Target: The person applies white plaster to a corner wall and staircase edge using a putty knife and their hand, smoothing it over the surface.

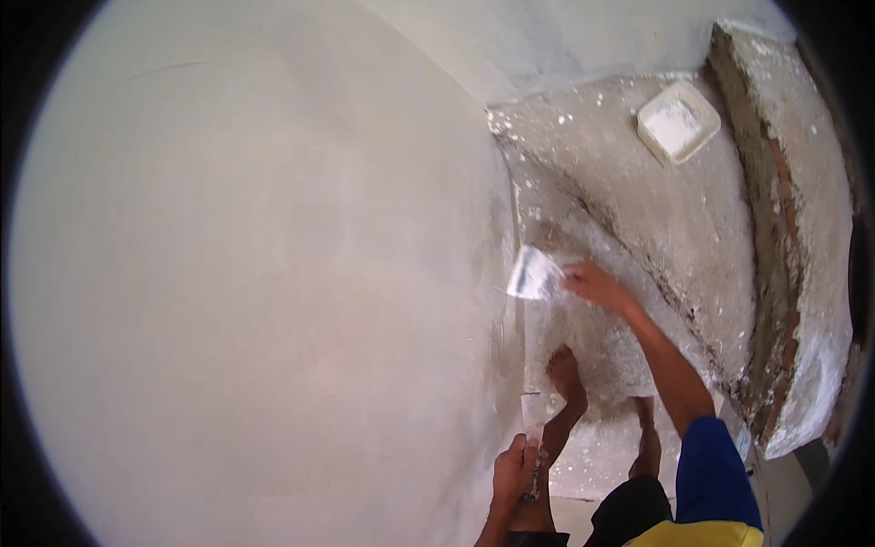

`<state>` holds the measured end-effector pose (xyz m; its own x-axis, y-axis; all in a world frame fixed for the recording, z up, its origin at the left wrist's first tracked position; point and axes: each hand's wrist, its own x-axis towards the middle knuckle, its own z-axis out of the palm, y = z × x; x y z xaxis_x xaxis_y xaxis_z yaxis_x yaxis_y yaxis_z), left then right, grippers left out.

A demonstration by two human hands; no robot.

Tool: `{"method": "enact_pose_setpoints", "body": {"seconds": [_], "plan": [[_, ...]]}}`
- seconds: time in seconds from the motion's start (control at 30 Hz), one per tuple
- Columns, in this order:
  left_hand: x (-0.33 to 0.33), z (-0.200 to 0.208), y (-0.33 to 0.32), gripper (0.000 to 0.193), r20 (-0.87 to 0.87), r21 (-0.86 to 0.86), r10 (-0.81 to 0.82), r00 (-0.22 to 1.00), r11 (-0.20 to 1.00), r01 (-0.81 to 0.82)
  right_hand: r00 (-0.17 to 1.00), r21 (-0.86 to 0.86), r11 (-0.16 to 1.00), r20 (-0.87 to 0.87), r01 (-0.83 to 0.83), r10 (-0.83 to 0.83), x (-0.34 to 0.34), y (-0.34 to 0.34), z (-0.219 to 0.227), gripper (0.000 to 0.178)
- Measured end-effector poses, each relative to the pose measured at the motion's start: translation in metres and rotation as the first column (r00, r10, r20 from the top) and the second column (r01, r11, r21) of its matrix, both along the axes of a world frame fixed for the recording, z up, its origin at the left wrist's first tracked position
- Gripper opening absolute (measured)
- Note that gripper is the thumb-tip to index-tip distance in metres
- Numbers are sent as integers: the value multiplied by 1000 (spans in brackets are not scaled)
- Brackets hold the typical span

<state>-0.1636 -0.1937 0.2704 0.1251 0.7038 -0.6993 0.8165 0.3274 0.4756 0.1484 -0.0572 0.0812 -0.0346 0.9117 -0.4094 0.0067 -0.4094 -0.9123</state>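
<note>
My right hand (597, 284) is closed round the grip of a wide putty knife (536, 273). Its broad blade is smeared with white and reaches the edge of the plastered wall (292, 273) on my left; whether it touches cannot be made out. Lower down, close to the wall, my left hand (516, 469) is wrapped round a second putty knife (532, 410). That blade points away from me, and a handle spotted with white shows below the fingers.
A square white tub (679, 123) holding white paste stands on the concrete step (629, 164) at the far right. A raised, rough-edged slab (802, 210) runs along the right side. My bare feet are on the speckled floor (592, 456).
</note>
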Motion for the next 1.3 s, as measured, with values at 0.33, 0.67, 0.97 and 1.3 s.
{"method": "enact_pose_setpoints", "body": {"seconds": [0.33,0.67,0.97,1.3], "plan": [[34,37,-37,26,523,-225,492,696,867,-444,976,-115,990,-192,83,-105,6,-177,167,27],[89,219,-61,25,698,-72,303,649,931,-357,978,332,943,200,-6,-64,54,-213,389,30],[87,332,-97,25,793,1,195,578,947,-321,888,662,724,432,-193,-159,64,-235,500,26],[80,362,-116,26,809,15,154,567,959,-282,720,747,462,634,-478,-280,41,-248,529,47]]}}
